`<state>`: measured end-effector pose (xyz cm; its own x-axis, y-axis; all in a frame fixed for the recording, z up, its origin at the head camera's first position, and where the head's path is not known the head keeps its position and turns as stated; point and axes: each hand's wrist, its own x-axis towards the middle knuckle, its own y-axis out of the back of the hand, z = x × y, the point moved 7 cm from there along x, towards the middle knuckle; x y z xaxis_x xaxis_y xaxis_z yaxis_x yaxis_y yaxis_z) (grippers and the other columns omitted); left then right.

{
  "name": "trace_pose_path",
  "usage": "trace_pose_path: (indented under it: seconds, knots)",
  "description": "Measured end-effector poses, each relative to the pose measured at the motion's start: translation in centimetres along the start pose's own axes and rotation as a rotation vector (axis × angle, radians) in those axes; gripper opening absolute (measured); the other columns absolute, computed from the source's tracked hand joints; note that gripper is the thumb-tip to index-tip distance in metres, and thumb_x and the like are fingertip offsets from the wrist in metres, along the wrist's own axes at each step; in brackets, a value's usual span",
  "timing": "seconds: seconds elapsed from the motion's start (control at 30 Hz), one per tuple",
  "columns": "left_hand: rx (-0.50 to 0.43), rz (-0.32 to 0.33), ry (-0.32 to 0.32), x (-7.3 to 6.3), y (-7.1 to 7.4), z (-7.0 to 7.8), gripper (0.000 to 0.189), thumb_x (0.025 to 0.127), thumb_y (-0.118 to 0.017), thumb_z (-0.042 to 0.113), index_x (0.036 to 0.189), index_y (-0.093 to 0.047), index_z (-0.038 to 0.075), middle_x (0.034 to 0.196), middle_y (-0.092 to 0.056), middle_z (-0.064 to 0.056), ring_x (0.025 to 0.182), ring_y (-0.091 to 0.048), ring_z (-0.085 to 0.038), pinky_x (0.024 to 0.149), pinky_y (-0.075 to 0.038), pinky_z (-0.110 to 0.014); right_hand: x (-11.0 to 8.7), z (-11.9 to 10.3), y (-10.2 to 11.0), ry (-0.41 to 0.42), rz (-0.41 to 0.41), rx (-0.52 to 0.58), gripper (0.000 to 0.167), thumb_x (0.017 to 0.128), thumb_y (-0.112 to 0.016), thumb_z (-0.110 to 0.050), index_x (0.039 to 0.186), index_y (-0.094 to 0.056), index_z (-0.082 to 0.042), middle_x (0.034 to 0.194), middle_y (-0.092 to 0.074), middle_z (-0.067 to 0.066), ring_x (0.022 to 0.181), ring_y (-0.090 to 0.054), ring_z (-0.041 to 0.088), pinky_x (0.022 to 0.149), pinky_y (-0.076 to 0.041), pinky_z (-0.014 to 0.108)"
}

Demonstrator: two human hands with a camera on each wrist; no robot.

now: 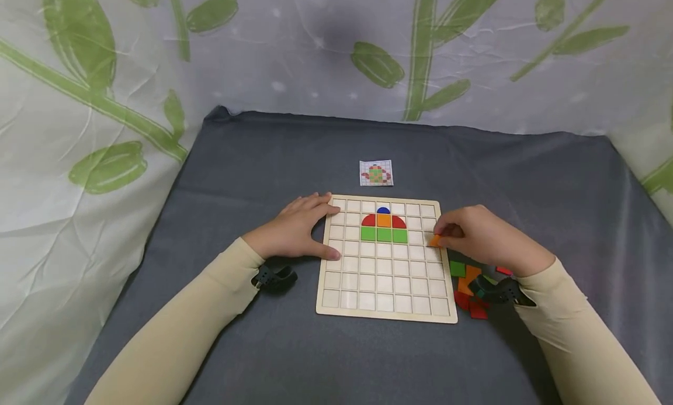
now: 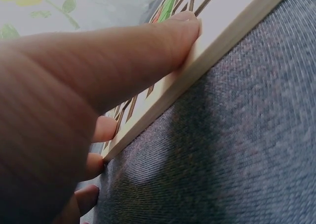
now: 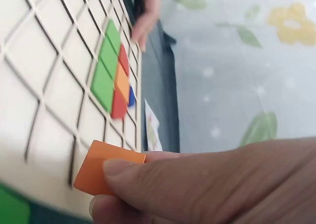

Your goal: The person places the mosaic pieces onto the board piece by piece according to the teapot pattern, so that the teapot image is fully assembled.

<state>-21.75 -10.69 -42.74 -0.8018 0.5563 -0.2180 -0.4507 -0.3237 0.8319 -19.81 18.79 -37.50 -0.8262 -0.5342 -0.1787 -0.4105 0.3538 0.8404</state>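
Note:
A wooden grid board (image 1: 386, 318) lies on the grey cloth. In its upper middle sit a blue half-round tile (image 1: 383, 210), red quarter-round tiles (image 1: 368, 220) either side of an orange square tile (image 1: 384, 220), and a row of green square tiles (image 1: 384, 235). My left hand (image 1: 297, 229) rests on the board's left edge, thumb and fingers spread; the left wrist view shows its thumb (image 2: 148, 56) on the rim. Between thumb and fingers my right hand (image 1: 481, 238) pinches another orange square tile (image 3: 96, 167), held above the board's right side.
A small printed card (image 1: 375, 173) with a coloured grid pattern lies beyond the board. Right of the board, partly under my right wrist, is a loose pile of red (image 1: 478, 310), orange (image 1: 468, 281) and green tiles (image 1: 457, 269). A leaf-patterned curtain (image 1: 315, 54) hangs behind.

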Motion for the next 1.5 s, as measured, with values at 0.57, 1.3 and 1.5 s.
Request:
trace_pose_path:
  seconds: [0.57,1.3,1.5]
  knots:
    - [-0.003,-0.009,0.009,-0.1,0.1,0.4,0.101,0.082,-0.084,0.062,0.162,-0.042,0.017,0.176,-0.017,-0.009,0.163,-0.010,-0.036,0.130,-0.006,-0.058,3.0,-4.7,-2.7,0.167,-0.026,-0.006,0.010,0.090,-0.083,-0.006,0.089,-0.076,-0.013,0.081,-0.067,-0.006,0.074,-0.057,0.013,0.069,-0.053,0.030]
    - [-0.005,-0.014,0.018,0.1,0.2,0.4,0.101,0.082,-0.084,0.062,0.162,-0.042,0.018,0.176,-0.016,-0.008,0.163,-0.008,-0.034,0.130,-0.005,-0.059,2.8,-4.5,-3.6,0.216,0.042,-0.036,0.010,0.090,-0.081,-0.001,0.096,-0.082,-0.010,0.096,-0.076,0.000,0.087,-0.068,0.015,0.079,-0.061,0.034]
    - [0.001,-0.017,0.033,0.0,0.1,0.2,0.101,0.081,-0.084,0.063,0.162,-0.042,0.018,0.176,-0.015,-0.007,0.163,-0.008,-0.034,0.130,-0.005,-0.058,2.6,-4.1,-3.5,0.189,0.009,-0.042,0.011,0.090,-0.083,-0.005,0.097,-0.083,-0.013,0.097,-0.077,-0.002,0.089,-0.069,0.013,0.081,-0.061,0.034]
